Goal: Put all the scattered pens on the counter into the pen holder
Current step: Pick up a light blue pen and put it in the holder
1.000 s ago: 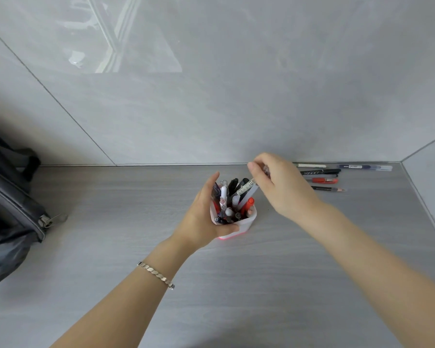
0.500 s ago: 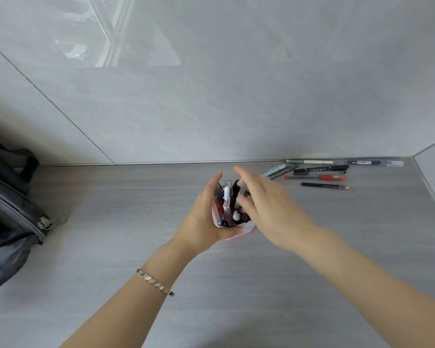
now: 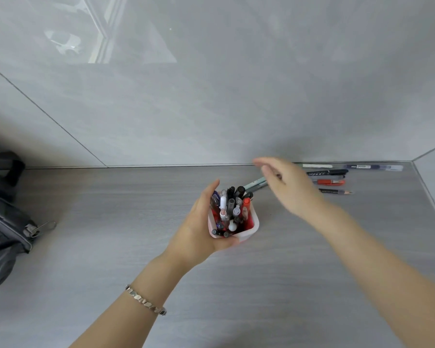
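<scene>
A white and pink pen holder [image 3: 251, 228] stands mid-counter, packed with several pens. My left hand [image 3: 201, 227] grips its left side and front. My right hand [image 3: 289, 187] hovers blurred to the holder's right and behind it, fingers apart and empty. Loose pens lie by the back wall at the right: a teal pen [image 3: 254, 184] partly under my right hand, a black pen [image 3: 328, 172], a red pen [image 3: 328, 182], a dark pencil [image 3: 335, 191], a white pen [image 3: 313, 166] and a clear blue pen [image 3: 373, 167].
A dark backpack [image 3: 3, 209] with a zipper pull sits at the counter's left edge. Grey tiled walls close the back and the right corner. The grey counter [image 3: 111, 247] stretches bare in front of the holder.
My right hand dropped a pen into the holder, let go, and has swung up and to the right toward the loose pens. My left hand stays on the holder.
</scene>
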Available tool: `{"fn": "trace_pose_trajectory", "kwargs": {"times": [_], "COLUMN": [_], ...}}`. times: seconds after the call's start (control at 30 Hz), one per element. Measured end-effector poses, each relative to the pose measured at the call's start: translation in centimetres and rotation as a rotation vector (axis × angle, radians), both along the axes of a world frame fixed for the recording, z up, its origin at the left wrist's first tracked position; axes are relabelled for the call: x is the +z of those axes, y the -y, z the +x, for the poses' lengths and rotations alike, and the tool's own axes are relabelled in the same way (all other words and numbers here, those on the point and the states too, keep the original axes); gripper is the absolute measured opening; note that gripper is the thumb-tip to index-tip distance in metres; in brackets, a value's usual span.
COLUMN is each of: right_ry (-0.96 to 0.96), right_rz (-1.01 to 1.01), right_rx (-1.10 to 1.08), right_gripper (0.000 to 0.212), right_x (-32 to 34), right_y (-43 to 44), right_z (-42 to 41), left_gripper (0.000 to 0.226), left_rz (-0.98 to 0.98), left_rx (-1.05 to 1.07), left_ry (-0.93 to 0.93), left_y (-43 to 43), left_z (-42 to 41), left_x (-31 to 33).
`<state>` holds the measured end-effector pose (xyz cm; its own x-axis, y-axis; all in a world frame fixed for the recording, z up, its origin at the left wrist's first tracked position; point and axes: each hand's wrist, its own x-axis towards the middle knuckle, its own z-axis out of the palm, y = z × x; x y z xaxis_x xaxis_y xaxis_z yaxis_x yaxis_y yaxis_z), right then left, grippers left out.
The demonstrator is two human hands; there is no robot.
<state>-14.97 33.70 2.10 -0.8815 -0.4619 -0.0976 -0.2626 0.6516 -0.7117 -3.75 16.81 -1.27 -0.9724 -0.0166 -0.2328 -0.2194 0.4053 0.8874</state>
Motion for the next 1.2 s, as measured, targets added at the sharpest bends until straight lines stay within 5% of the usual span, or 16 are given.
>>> {"fn": "trace_pose_trajectory", "kwargs": {"times": [0.07, 0.2, 0.4, 0.5, 0.7, 0.77, 1.0, 1.2], "right_ry": [-0.152, -0.193, -0.305, -0.275, -0.018, 0.045, 0.274, 0.141], "right_rz": [0.241, 0.682, 0.966, 0.928, 0.358, 0.275, 0.335, 0.482], "right_rx": [-0.024, 0.308, 0.524, 0.481, 0.177, 0.145, 0.131, 0.229], "right_gripper": [0.037, 0.049, 0.033, 0.032, 0.015, 0.025, 0.019, 0.018], "right_x": [-2.6, -6.9, -8.2, -7.7, -1.0, 1.8, 7.1, 7.3], "right_y": [-1.8, -2.9, -1.4, -0.6, -1.8, -3.7, -8.1, -3.5], "right_z": [-3.2, -6.9, -6.8, -6.1, -2.8, -1.0, 4.7, 5.8], "left_gripper": [0.097, 0.098, 0.100, 0.101, 0.100, 0.100, 0.078, 0.058], "left_rz": [0.000, -0.012, -0.015, 0.002, -0.015, -0.015, -0.045, -0.118], "left_rx": [-0.002, 0.001, 0.005, 0.006, 0.013, 0.009, 0.035, 0.007], "left_ry": [-0.005, 0.007, 0.023, 0.027, 0.016, 0.020, -0.089, -0.100], "left_y": [0.0, 0.0, 0.0, 0.0, 0.0, -0.1, -0.4, -0.7], "left_z": [0.0, -0.1, 0.0, 0.0, 0.0, 0.1, -0.1, -0.5], "left_x": [0.0, 0.0, 0.0, 0.0, 0.0, 0.1, 0.6, 0.7]}}
